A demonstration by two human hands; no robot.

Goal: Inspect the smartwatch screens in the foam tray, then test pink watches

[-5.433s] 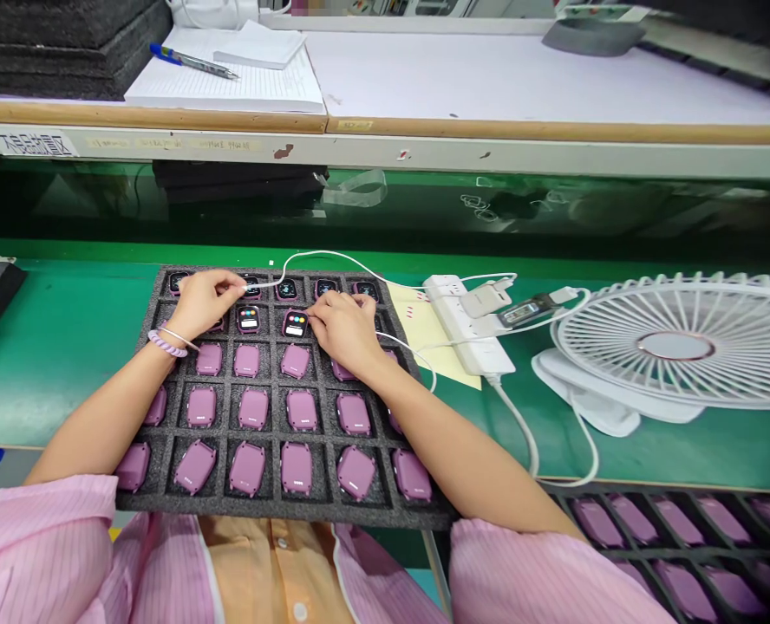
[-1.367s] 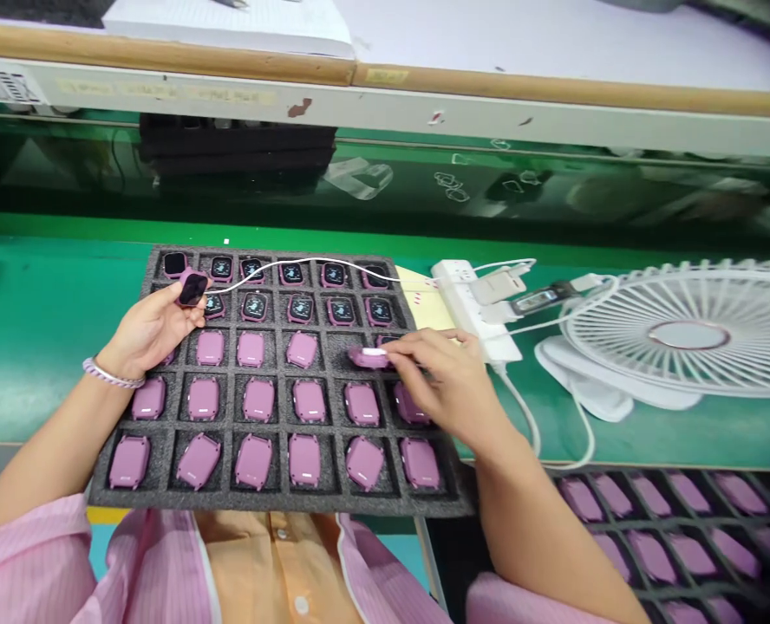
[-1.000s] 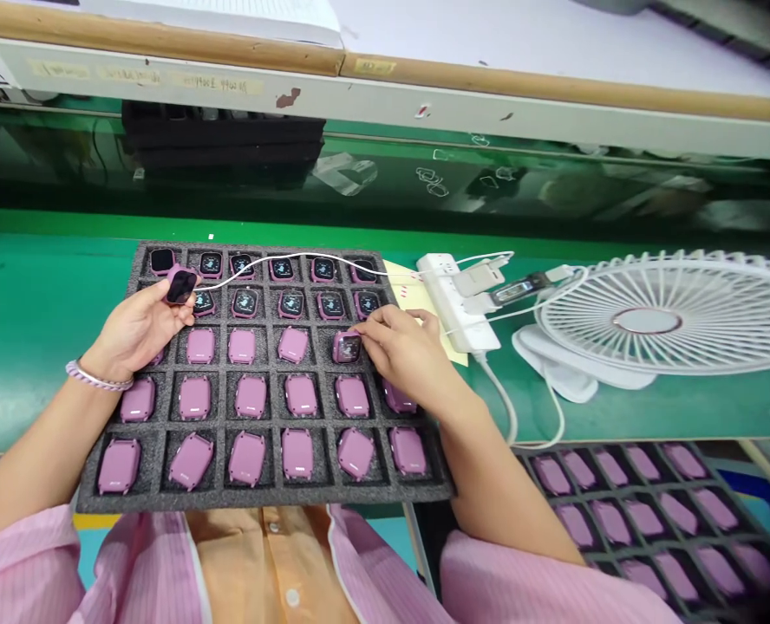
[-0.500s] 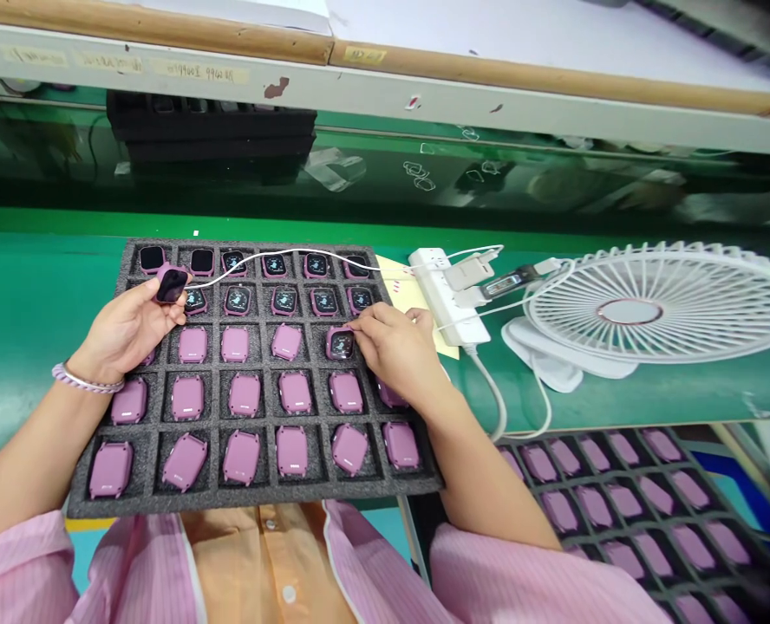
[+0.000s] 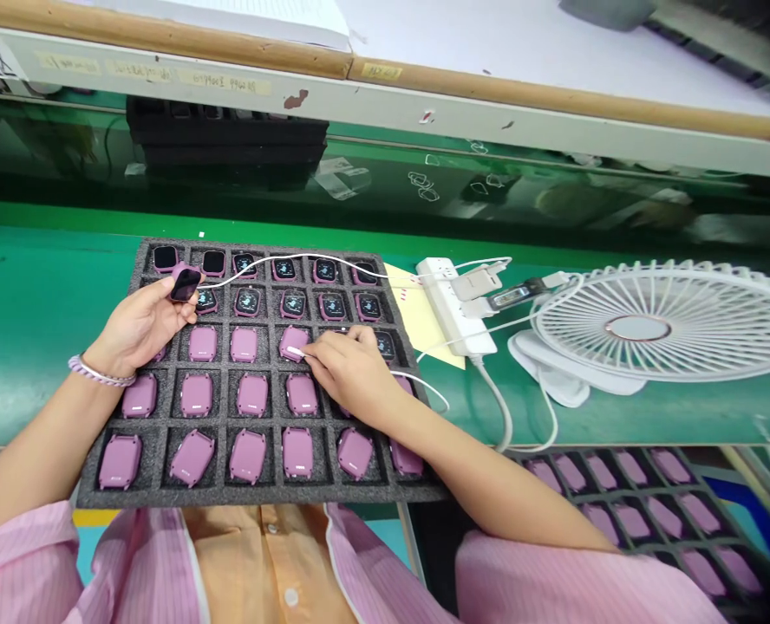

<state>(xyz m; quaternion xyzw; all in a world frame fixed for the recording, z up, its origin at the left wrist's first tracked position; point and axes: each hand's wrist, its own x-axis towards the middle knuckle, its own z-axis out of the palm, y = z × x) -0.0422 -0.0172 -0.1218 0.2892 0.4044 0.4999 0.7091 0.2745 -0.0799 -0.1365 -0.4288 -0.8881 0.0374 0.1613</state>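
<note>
My left hand [image 5: 147, 325] pinches a purple smartwatch case [image 5: 185, 284] above the tray's left side, its dark screen turned up. A white cable [image 5: 307, 256] runs from beside that watch toward the power strip. My right hand [image 5: 352, 373] is closed on the white end of a second charging cable [image 5: 296, 352], whose tip is at a face-down purple watch [image 5: 292, 340] in the third row; I cannot tell whether it is attached. Both watches belong with the black foam tray [image 5: 222, 498], where the two far rows lie screen up, many lit, and the near rows lie back up.
A white power strip [image 5: 448, 299] with chargers stands right of the tray, partly on yellow paper [image 5: 417, 303]. Farther right is a white fan [image 5: 658, 325]. A second tray of purple cases [image 5: 632, 520] sits lower right. A shelf edge [image 5: 385, 87] crosses the back.
My right hand has moved left from a lit watch to the neighbouring face-down one, bringing the cable end along. The left hand still holds its watch. The view has shifted slightly.
</note>
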